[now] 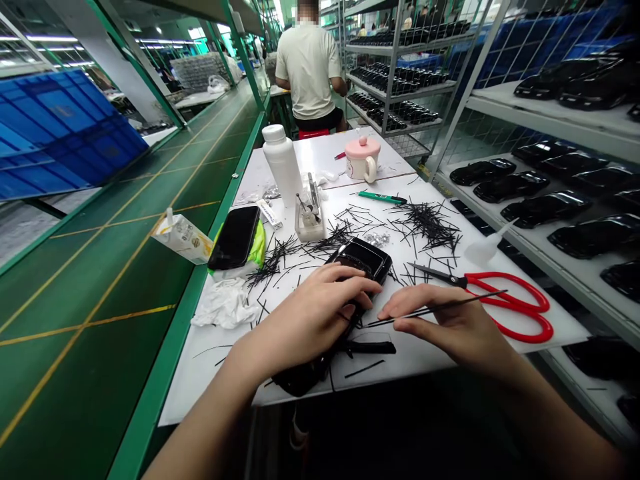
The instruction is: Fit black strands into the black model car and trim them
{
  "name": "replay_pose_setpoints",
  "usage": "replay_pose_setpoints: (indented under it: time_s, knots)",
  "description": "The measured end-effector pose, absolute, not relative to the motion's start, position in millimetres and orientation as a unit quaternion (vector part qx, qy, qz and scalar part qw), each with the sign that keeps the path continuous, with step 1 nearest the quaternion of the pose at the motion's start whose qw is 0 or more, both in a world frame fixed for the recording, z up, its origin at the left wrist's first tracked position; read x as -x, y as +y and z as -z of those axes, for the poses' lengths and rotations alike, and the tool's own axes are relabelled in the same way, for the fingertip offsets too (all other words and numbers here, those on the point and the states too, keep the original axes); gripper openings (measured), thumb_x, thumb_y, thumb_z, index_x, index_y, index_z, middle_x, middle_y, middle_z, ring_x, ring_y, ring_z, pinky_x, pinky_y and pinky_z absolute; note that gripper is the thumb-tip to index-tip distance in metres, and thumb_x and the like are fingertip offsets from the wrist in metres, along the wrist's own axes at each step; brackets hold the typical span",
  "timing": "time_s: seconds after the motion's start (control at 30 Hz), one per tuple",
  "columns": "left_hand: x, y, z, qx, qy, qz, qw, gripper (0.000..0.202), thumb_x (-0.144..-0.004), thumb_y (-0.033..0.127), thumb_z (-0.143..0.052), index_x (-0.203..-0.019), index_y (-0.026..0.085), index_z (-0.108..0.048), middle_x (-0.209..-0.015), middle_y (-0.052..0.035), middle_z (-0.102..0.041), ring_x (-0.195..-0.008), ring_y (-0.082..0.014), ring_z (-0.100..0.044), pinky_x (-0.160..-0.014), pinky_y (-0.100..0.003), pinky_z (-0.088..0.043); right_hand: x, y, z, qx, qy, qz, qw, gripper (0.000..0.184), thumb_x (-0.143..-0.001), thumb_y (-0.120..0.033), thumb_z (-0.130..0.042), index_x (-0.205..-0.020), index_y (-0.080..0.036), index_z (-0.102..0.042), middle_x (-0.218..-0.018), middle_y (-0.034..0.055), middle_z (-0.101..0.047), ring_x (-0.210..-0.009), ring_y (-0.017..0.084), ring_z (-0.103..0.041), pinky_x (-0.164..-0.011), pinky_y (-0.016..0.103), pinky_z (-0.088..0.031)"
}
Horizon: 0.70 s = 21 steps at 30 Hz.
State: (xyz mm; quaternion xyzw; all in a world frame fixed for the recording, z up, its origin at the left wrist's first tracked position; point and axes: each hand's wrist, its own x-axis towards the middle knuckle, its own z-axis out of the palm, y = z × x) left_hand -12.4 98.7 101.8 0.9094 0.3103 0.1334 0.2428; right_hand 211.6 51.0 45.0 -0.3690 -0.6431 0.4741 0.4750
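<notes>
A glossy black model car (367, 257) lies lengthwise at the front of the white table. My left hand (330, 300) rests over its middle with bent fingers gripping it, hiding much of the body. To the right of the car, my right hand (440, 320) pinches slim black tweezers (450, 305) between thumb and fingers. Their tips point left, close to the car's side. A black-handled tool or part (371, 347) lies below the hands, its far end hidden by the car. Large red-handled scissors (515, 339) lie just beyond my right hand, with the blades pointing left.
Loose black strips (430, 227) are scattered across the table. Behind them are a green cutter (383, 198), a white bottle (283, 163) and a pink-lidded mug (361, 163). A phone (235, 237) lies left, beside the green conveyor (125, 267). Racks of car bodies (540, 213) stand right; a person sits ahead.
</notes>
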Motion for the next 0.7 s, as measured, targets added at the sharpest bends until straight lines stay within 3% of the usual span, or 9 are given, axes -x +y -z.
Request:
replay_pose_setpoints:
  time_s: [0.13,0.33,0.43,0.5,0.57,0.63,0.7]
  knots:
    - [1,117,-105,-0.929,0.276,-0.08,0.232,0.031,-0.089,0.003,-0.046,-0.105,0.021,-0.065,-0.115,-0.0052,-0.067,-0.116,-0.019,-0.057,-0.097,-0.03,-0.048,-212,50,-44,0.378,-0.624,-0.477,0.491,0.004,-0.084,-0.022,-0.075,-0.088,-0.024,-0.074,-0.091,0.0017,-0.077,-0.092,0.019,-0.071,-0.086,0.032,-0.058]
    - [10,124,-97,-0.905,0.28,-0.105,0.304,0.016,-0.095,0.015,-0.053,-0.103,0.023,-0.064,-0.1,-0.0009,-0.07,-0.113,-0.0176,-0.057,-0.098,-0.03,-0.045,-226,56,-43,0.373,-0.595,-0.46,0.544,0.003,-0.087,-0.025,-0.073,-0.089,-0.026,-0.071,-0.09,0.0007,-0.075,-0.09,0.017,-0.07,-0.082,0.029,-0.056]
    - [15,124,-93,-0.891,0.282,-0.119,0.335,0.015,-0.096,0.02,-0.056,-0.108,0.023,-0.063,-0.096,0.0011,-0.072,-0.114,-0.0168,-0.057,-0.106,-0.031,-0.039,-248,65,-46,0.425,-0.571,-0.399,0.577,0.019,-0.096,-0.04,-0.059,-0.086,-0.024,-0.062,-0.082,0.0012,-0.068,-0.07,0.015,-0.062,-0.064,0.027,-0.051]
    - [17,122,-92,-0.883,0.289,-0.125,0.347,0.014,-0.096,0.02,-0.056,-0.107,0.023,-0.063,-0.102,0.0005,-0.072,-0.115,-0.0162,-0.056,-0.105,-0.029,-0.039,-263,72,-48,0.534,-0.605,-0.34,0.483,0.031,-0.098,-0.047,-0.051,-0.08,-0.023,-0.056,-0.072,0.0003,-0.06,-0.06,0.015,-0.053,-0.054,0.027,-0.042]
    - [18,120,-90,-0.878,0.299,-0.131,0.351,0.015,-0.096,0.018,-0.055,-0.108,0.022,-0.063,-0.108,-0.0007,-0.07,-0.115,-0.016,-0.055,-0.101,-0.028,-0.042,-273,76,-49,0.621,-0.664,-0.287,0.301,0.032,-0.098,-0.048,-0.048,-0.078,-0.023,-0.053,-0.069,0.0002,-0.057,-0.062,0.017,-0.054,-0.056,0.029,-0.039]
    - [19,118,-90,-0.874,0.306,-0.14,0.35,0.018,-0.096,0.017,-0.054,-0.111,0.023,-0.062,-0.105,-0.0004,-0.07,-0.116,-0.0164,-0.054,-0.099,-0.028,-0.042,-276,80,-50,0.642,-0.711,-0.257,0.126,0.029,-0.099,-0.044,-0.046,-0.08,-0.022,-0.053,-0.073,0.0019,-0.061,-0.068,0.02,-0.058,-0.061,0.031,-0.038]
    - [19,117,-89,-0.871,0.308,-0.151,0.351,0.022,-0.095,0.015,-0.054,-0.115,0.023,-0.06,-0.099,0.0011,-0.071,-0.116,-0.0165,-0.054,-0.099,-0.028,-0.042,-273,84,-52,0.635,-0.737,-0.23,0.023,0.027,-0.099,-0.04,-0.043,-0.082,-0.022,-0.053,-0.076,0.0037,-0.064,-0.071,0.022,-0.06,-0.062,0.031,-0.037]
